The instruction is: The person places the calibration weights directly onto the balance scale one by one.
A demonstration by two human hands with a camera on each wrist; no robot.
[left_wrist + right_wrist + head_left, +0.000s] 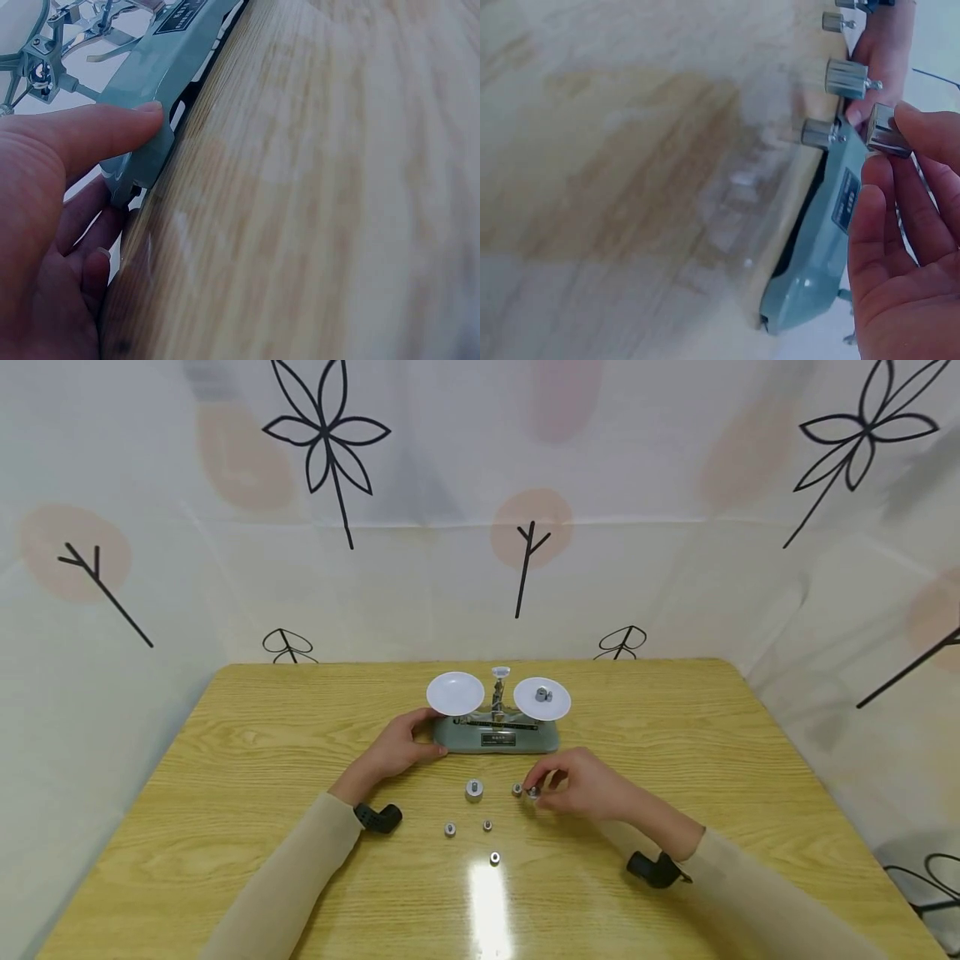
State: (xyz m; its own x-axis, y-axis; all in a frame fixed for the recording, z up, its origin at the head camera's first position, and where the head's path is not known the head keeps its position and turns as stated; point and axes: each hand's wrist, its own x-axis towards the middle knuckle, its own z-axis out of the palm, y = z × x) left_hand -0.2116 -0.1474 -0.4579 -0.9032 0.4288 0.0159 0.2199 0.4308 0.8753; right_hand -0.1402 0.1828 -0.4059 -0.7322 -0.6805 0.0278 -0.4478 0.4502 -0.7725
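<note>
A balance scale with a grey-green base stands toward the back of the table. My left hand grips the left end of its base; in the left wrist view the thumb lies on the front face, fingers behind. My right hand pinches a cylindrical metal weight between thumb and fingertips, just in front of the scale. Beside it stands another small weight. Two small weights sit on the right pan; the left pan holds nothing.
A larger weight stands in front of the scale. Nearer me are three small weights, one to the left, one in the middle and one closest. Patterned cloth hangs behind the wooden table.
</note>
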